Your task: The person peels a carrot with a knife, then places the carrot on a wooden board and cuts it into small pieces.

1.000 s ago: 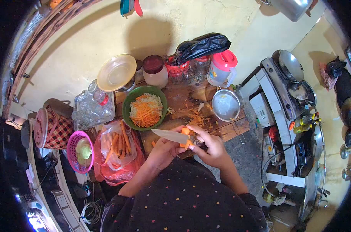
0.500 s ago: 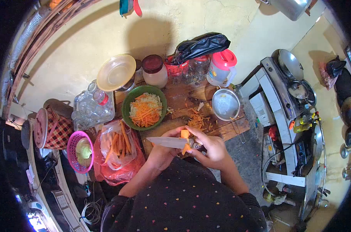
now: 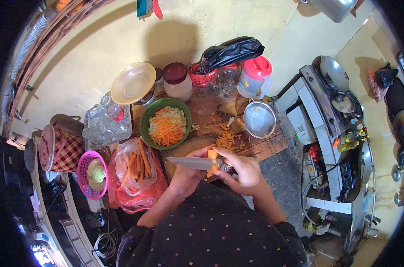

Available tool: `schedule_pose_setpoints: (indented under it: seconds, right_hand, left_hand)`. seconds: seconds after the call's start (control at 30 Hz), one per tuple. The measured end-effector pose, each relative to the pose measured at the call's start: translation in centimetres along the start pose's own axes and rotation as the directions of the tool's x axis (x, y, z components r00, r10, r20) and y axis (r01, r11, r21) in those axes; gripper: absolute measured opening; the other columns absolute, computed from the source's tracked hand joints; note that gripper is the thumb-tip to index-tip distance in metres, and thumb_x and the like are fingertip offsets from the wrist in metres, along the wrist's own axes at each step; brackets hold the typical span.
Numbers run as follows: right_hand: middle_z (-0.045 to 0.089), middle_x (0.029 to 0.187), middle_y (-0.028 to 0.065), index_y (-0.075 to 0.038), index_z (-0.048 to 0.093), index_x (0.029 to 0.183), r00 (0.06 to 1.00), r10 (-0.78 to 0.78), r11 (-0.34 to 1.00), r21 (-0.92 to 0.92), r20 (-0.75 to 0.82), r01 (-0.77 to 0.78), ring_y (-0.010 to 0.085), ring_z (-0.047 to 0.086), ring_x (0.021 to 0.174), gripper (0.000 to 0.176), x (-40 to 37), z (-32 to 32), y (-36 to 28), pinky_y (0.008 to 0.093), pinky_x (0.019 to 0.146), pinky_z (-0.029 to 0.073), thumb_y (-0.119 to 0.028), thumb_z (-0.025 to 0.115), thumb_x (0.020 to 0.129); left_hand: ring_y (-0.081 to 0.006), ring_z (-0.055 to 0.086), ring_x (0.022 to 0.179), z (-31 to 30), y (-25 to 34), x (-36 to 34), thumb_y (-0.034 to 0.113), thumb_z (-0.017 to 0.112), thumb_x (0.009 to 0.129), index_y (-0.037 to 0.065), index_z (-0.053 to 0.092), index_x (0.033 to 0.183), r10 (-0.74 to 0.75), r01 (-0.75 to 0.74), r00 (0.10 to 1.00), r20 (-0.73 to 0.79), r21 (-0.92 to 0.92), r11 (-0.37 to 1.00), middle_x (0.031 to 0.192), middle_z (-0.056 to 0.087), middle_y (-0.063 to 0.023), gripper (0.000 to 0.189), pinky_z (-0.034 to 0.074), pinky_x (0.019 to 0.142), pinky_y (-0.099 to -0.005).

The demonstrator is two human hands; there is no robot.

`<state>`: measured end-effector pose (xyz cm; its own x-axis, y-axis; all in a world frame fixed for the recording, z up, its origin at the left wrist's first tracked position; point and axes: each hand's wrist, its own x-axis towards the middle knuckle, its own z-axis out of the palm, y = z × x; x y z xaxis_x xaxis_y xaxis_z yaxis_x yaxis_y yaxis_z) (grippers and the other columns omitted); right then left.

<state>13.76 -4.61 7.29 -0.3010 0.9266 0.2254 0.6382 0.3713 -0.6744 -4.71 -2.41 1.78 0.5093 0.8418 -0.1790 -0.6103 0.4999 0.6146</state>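
Both my hands are held close together over the near edge of the wooden table [image 3: 264,144]. My right hand [image 3: 243,171] grips the handle of a knife [image 3: 188,163], whose blade points left across my left hand. My left hand [image 3: 186,178] holds a short carrot piece [image 3: 211,155] upright against the blade. Just beyond the hands lies a small pile of carrot shreds [image 3: 228,139]. A green bowl [image 3: 145,125] of shredded carrot and cabbage stands to the far left of the hands.
A plastic bag of whole carrots [image 3: 135,165] lies left of my hands, next to a pink basket [image 3: 82,171] with cabbage. A metal strainer [image 3: 260,119], red-lidded jug [image 3: 254,78], jars and a yellow plate [image 3: 133,83] line the table. A stove [image 3: 333,95] stands on the right.
The knife blade has dropped slightly and levelled out, and the carrot piece has shifted a little against it. The hands have stayed in about the same place.
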Motion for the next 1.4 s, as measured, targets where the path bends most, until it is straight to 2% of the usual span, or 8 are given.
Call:
schedule_pose_setpoints:
  seconds: [0.33, 0.43, 0.53, 0.63, 0.73, 0.83, 1.03, 1.4]
  right_hand:
    - [0.063, 0.072, 0.0106, -0.011, 0.053, 0.119, 0.969, -0.143, 0.985, 0.067, -0.201, 0.159, 0.0251, 0.062, 0.06, 0.047, 0.0, 1.5, 2.2, 0.0326, 0.055, 0.049, -0.025, 0.068, 0.076]
    - [0.06, 0.067, 0.0102, -0.011, 0.049, 0.124, 0.997, 0.067, 0.986, 0.155, -0.023, -0.063, 0.0253, 0.061, 0.057, 0.054, 0.0, -0.1, 0.5, 0.0328, 0.053, 0.047, -0.027, 0.068, 0.076]
    - [0.06, 0.065, 0.0103, -0.012, 0.045, 0.128, 0.994, 0.069, 0.99, 0.12, 0.083, -0.078, 0.0252, 0.06, 0.055, 0.059, 0.3, -0.8, -0.4, 0.0328, 0.052, 0.047, -0.029, 0.068, 0.076]
    - [0.06, 0.066, 0.0106, -0.011, 0.048, 0.125, 1.0, 0.008, 0.996, 0.088, 0.011, -0.008, 0.025, 0.061, 0.056, 0.057, 0.1, 0.2, 0.6, 0.0328, 0.052, 0.047, -0.029, 0.068, 0.075]
    - [0.065, 0.091, 0.0122, -0.009, 0.049, 0.124, 0.999, 0.022, 0.998, 0.051, 0.048, -0.024, 0.0249, 0.065, 0.073, 0.057, 0.0, 0.4, 1.0, 0.0305, 0.064, 0.05, -0.017, 0.07, 0.071]
    - [0.065, 0.092, 0.0124, -0.009, 0.051, 0.122, 0.999, 0.009, 1.0, 0.014, 0.031, -0.009, 0.0256, 0.065, 0.073, 0.055, 0.1, 0.5, 1.0, 0.0314, 0.063, 0.05, -0.018, 0.069, 0.072]
    - [0.062, 0.071, 0.0117, -0.012, 0.053, 0.12, 0.991, -0.074, 0.997, -0.023, -0.11, 0.072, 0.0268, 0.061, 0.059, 0.05, 0.3, 1.4, 1.3, 0.0345, 0.053, 0.048, -0.03, 0.067, 0.076]
    - [0.06, 0.068, 0.0121, -0.011, 0.049, 0.125, 0.996, -0.021, 0.996, 0.083, -0.085, 0.028, 0.027, 0.061, 0.059, 0.052, 0.6, 1.2, 0.9, 0.0354, 0.054, 0.047, -0.027, 0.066, 0.078]
  left_hand:
    - [-0.0185, 0.059, 0.096, 0.3, -0.4, -0.5, 0.008, 0.057, 0.085, 0.0, 0.046, 0.123, -0.064, 0.065, 0.997, -0.05, 0.021, 0.998, 0.11, 0.058, -0.0095, 0.04, 0.05, 0.08, -0.0323]
    - [-0.0189, 0.059, 0.097, -0.5, -0.4, 0.0, 0.009, 0.058, 0.085, 0.0, 0.043, 0.125, -0.013, 0.013, 1.0, 0.024, -0.019, 1.0, 0.115, 0.055, -0.0096, 0.044, 0.05, 0.082, -0.0332]
    - [-0.0197, 0.057, 0.102, 0.7, 0.5, 0.1, 0.01, 0.058, 0.084, 0.0, 0.041, 0.126, -0.067, 0.07, 0.997, -0.037, 0.063, 0.996, 0.119, 0.052, -0.0103, 0.047, 0.048, 0.087, -0.0339]
    - [-0.0191, 0.055, 0.105, -0.5, -0.1, 0.6, 0.011, 0.059, 0.084, 0.0, 0.042, 0.126, -0.083, 0.084, 0.996, -0.018, 0.041, 0.996, 0.119, 0.052, -0.0105, 0.046, 0.047, 0.088, -0.0323]
    - [-0.0189, 0.053, 0.107, 0.5, 0.4, -0.1, 0.011, 0.058, 0.085, -0.001, 0.042, 0.126, -0.031, 0.037, 0.997, -0.074, 0.078, 0.996, 0.119, 0.051, -0.0107, 0.046, 0.046, 0.09, -0.0317]
    - [-0.0187, 0.053, 0.107, -0.5, -0.1, 0.1, 0.01, 0.057, 0.085, -0.002, 0.042, 0.125, -0.025, 0.027, 0.999, -0.032, 0.075, 0.997, 0.12, 0.051, -0.0108, 0.044, 0.046, 0.089, -0.0316]
    - [-0.017, 0.054, 0.104, -0.4, 0.0, -0.1, 0.01, 0.056, 0.087, 0.0, 0.042, 0.127, -0.035, 0.038, 0.999, -0.041, 0.069, 0.997, 0.119, 0.052, -0.009, 0.044, 0.047, 0.086, -0.03]
    - [-0.0168, 0.056, 0.102, 0.2, 0.7, -0.1, 0.01, 0.056, 0.087, 0.001, 0.039, 0.13, -0.061, 0.071, 0.995, -0.083, 0.113, 0.991, 0.12, 0.053, -0.0079, 0.046, 0.05, 0.083, -0.0307]
